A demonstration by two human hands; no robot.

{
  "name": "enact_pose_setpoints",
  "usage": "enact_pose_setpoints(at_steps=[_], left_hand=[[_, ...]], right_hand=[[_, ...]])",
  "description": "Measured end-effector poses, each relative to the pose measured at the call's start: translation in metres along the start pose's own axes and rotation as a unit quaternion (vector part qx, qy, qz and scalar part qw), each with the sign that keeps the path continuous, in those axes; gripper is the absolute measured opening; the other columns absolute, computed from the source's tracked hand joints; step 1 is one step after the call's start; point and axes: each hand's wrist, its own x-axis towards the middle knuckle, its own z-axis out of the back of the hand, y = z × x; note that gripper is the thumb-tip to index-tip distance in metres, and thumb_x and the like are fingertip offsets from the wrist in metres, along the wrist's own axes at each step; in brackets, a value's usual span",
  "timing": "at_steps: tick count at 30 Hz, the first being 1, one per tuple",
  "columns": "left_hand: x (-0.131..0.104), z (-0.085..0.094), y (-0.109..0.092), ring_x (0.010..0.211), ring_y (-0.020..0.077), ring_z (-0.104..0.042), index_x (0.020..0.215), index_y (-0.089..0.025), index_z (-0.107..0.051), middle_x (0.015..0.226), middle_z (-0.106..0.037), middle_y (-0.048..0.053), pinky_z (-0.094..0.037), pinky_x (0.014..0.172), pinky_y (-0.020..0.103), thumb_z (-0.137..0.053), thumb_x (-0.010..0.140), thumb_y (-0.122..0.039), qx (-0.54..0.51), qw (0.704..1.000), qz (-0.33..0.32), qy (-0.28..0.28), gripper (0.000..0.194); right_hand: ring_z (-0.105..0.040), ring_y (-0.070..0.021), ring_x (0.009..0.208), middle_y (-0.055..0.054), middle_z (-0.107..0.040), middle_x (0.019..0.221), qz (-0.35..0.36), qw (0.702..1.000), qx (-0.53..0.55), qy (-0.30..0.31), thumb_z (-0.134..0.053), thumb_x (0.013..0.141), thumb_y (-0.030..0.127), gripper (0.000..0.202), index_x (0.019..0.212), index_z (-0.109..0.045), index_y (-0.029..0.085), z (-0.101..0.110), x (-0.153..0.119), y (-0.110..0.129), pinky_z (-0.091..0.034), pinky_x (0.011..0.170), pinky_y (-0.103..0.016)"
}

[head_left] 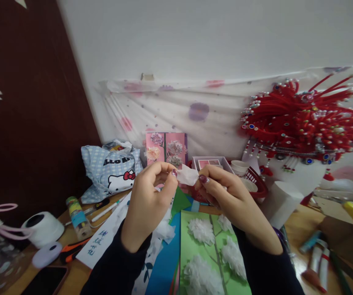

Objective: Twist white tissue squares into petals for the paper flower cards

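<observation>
Between my two hands, a small piece of white tissue paper (187, 175) is held up in the air. My left hand (151, 190) pinches its left edge with thumb and finger, and my right hand (225, 188) pinches the opposite edge. Beneath them lies a green sheet (199, 246) bearing several ruffled white paper flowers (201, 231) and a dark painted stem (217, 246). Loose white tissue pieces (164, 230) are partly hidden by my left forearm. Blue paper (164, 264) shows under the green sheet.
A pink flower picture (160, 141) leans at the wall beside a blue checked bag (111, 172). A red basket (260, 192) holds cups, with a red beaded headdress (305, 119) to its right. Orange-handled scissors (71, 250), a glue bottle (78, 219) and a phone (45, 282) lie left.
</observation>
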Motion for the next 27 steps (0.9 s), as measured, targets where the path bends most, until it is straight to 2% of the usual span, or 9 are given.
enact_pose_setpoints(at_steps=[8, 14, 20, 23, 27], left_hand=[[0.0022, 0.0015, 0.0010, 0.072, 0.0148, -0.064, 0.080, -0.020, -0.061, 0.076, -0.065, -0.001, -0.051, 0.069, 0.027, -0.050, 0.084, -0.026, 0.030, 1.000, 0.005, -0.007, 0.012], [-0.0030, -0.0040, -0.0021, 0.078, 0.0165, -0.064, 0.083, -0.019, -0.061, 0.082, -0.066, 0.001, -0.051, 0.074, 0.030, -0.052, 0.085, -0.023, 0.053, 0.998, -0.032, 0.022, 0.010], [-0.0054, -0.0064, -0.0039, 0.085, 0.0157, -0.065, 0.084, -0.019, -0.062, 0.087, -0.067, 0.002, -0.051, 0.078, 0.028, -0.052, 0.086, -0.017, 0.058, 0.995, -0.072, 0.048, 0.010], [-0.0039, -0.0056, -0.0011, 0.082, 0.0170, -0.066, 0.086, -0.020, -0.062, 0.086, -0.068, 0.001, -0.051, 0.077, 0.030, -0.053, 0.086, -0.020, 0.061, 0.996, -0.061, 0.035, 0.009], [-0.0032, -0.0035, 0.0031, 0.087, 0.0199, -0.068, 0.089, -0.021, -0.062, 0.089, -0.070, 0.002, -0.051, 0.081, 0.034, -0.054, 0.088, -0.023, 0.050, 0.998, -0.032, 0.016, 0.009]], right_hand=[[-0.034, -0.0095, 0.054, 0.006, -0.043, 0.061, -0.013, 1.000, -0.008, -0.013, -0.043, 0.098, 0.021, 0.026, 0.072, -0.048, 0.020, 0.0034, -0.0006, 0.0003, -0.029, 0.052, -0.025], [-0.038, -0.0119, 0.059, 0.004, -0.041, 0.065, -0.040, 0.999, -0.027, -0.002, -0.045, 0.100, 0.043, 0.038, 0.070, -0.047, 0.020, -0.0023, 0.0015, 0.0064, -0.030, 0.054, -0.027], [-0.040, -0.0129, 0.064, 0.003, -0.044, 0.070, -0.059, 0.997, -0.039, 0.008, -0.045, 0.098, 0.031, 0.024, 0.078, -0.053, 0.019, -0.0045, 0.0019, 0.0043, -0.032, 0.058, -0.027], [-0.040, -0.0126, 0.061, 0.003, -0.044, 0.068, -0.066, 0.998, -0.015, 0.013, -0.043, 0.095, 0.025, 0.020, 0.077, -0.052, 0.019, -0.0027, 0.0015, 0.0031, -0.033, 0.057, -0.027], [-0.038, -0.0116, 0.058, 0.005, -0.043, 0.063, -0.068, 0.997, 0.026, 0.017, -0.044, 0.095, 0.024, 0.023, 0.073, -0.049, 0.020, -0.0018, 0.0016, 0.0036, -0.032, 0.056, -0.027]])
